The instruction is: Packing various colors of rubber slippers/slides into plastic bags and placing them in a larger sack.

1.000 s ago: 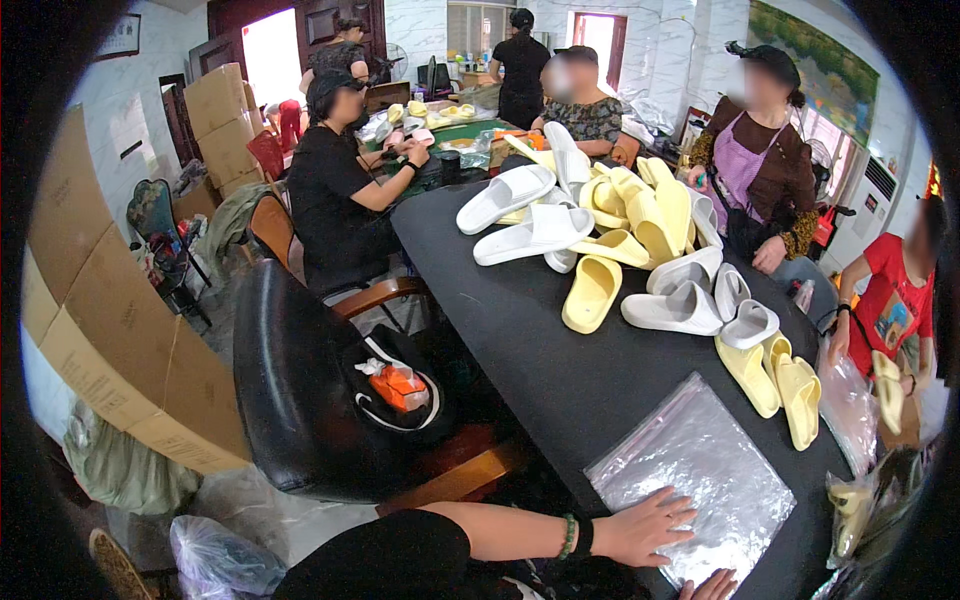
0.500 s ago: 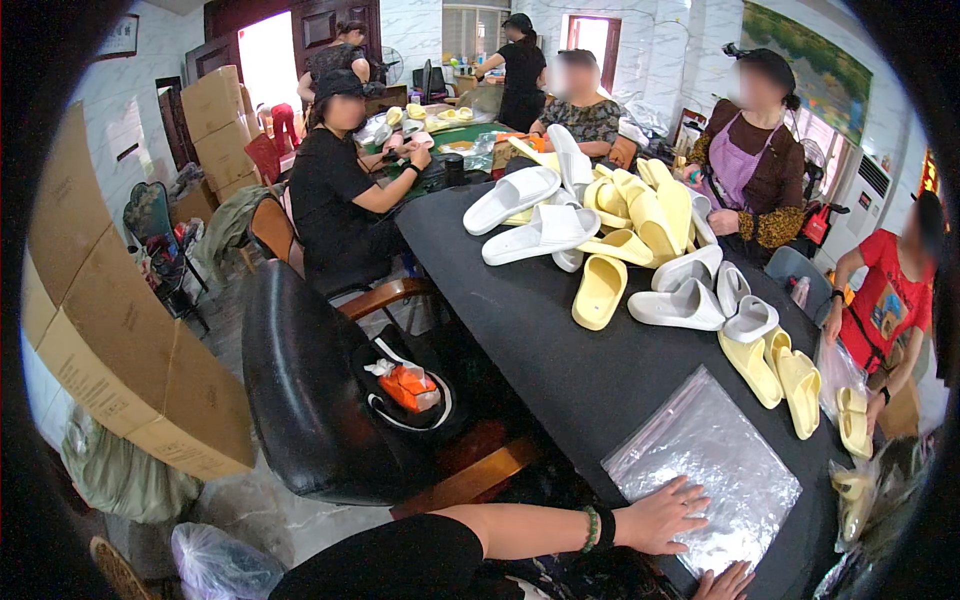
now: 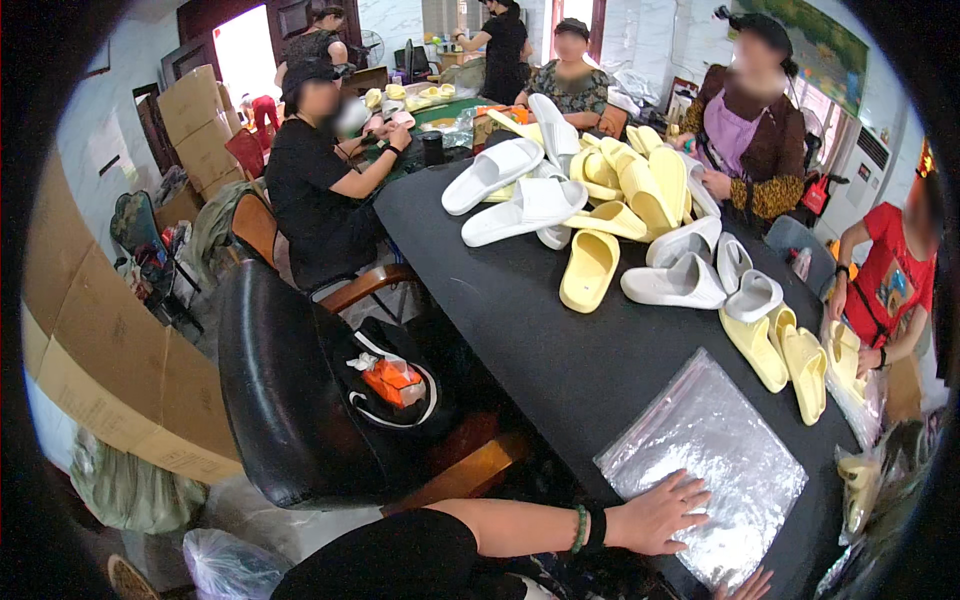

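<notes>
A flat stack of clear zip-top plastic bags (image 3: 715,450) lies on the near end of the black table (image 3: 520,340). My left hand (image 3: 655,514) rests flat on the bags' left side, fingers stretched and apart, a green bead bracelet and a dark band at its wrist. Only the fingers of my right hand (image 3: 748,586) show at the lower edge, spread at the bags' near corner. Neither hand grips anything. Beyond the bags are a pair of yellow slippers (image 3: 802,370) and grey slippers (image 3: 680,285).
Piled farther back are white slippers (image 3: 525,212) and yellow slippers (image 3: 650,190). Several people sit or stand around the tables. At the right, a person in red (image 3: 885,270) handles yellow slippers and a clear bag. A black chair (image 3: 285,400) and cardboard boxes (image 3: 120,330) stand left.
The view has shifted slightly; my hands stay on the bags in nearly the same pose. At the right, the person in red has shifted the yellow slippers and the clear bag upward.
</notes>
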Motion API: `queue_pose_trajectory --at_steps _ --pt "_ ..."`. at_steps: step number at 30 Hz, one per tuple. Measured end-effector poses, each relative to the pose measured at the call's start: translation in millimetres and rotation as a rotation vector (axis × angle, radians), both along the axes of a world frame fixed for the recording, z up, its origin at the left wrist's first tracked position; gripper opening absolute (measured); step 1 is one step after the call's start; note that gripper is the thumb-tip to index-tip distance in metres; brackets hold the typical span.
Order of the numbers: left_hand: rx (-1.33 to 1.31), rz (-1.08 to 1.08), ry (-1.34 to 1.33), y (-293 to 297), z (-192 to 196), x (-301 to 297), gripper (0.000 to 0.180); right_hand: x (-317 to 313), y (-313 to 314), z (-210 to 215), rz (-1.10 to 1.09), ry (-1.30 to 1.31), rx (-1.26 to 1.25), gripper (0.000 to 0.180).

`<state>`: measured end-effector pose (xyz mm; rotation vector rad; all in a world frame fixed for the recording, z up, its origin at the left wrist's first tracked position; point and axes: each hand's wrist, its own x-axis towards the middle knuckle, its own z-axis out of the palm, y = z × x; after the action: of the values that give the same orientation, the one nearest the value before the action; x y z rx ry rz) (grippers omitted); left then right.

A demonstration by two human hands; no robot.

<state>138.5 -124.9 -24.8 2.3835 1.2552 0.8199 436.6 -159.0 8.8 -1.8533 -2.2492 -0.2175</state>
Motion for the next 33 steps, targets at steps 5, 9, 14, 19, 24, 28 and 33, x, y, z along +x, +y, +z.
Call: queue_pose_trajectory --at_steps 5,9,14,19,24,28,33 --pt "0.051 0.005 -0.005 5 -2 8 0.062 -5 -9 -22 0.086 -0.33 0.029 0.064" --pt "0.12 0.036 -0.016 14 11 -3 0.06 -4 6 -21 -0.152 -0.061 -0.198 0.067" --pt "0.209 0.067 0.16 27 14 2 0.054 25 1 -28 -0.321 0.097 -0.04 0.071" --pt "0.183 0.079 0.369 21 13 18 0.056 77 -52 -70 -0.445 0.308 0.233 0.069" --pt "0.184 0.052 0.417 15 9 26 0.055 133 -142 -163 -0.782 0.471 0.151 0.059" --pt "0.191 0.043 0.495 13 7 27 0.053 170 -225 -279 -1.07 0.563 -0.046 0.051" --pt "0.153 0.024 0.509 17 8 29 0.056 212 -286 -357 -1.405 0.747 -0.197 0.043"
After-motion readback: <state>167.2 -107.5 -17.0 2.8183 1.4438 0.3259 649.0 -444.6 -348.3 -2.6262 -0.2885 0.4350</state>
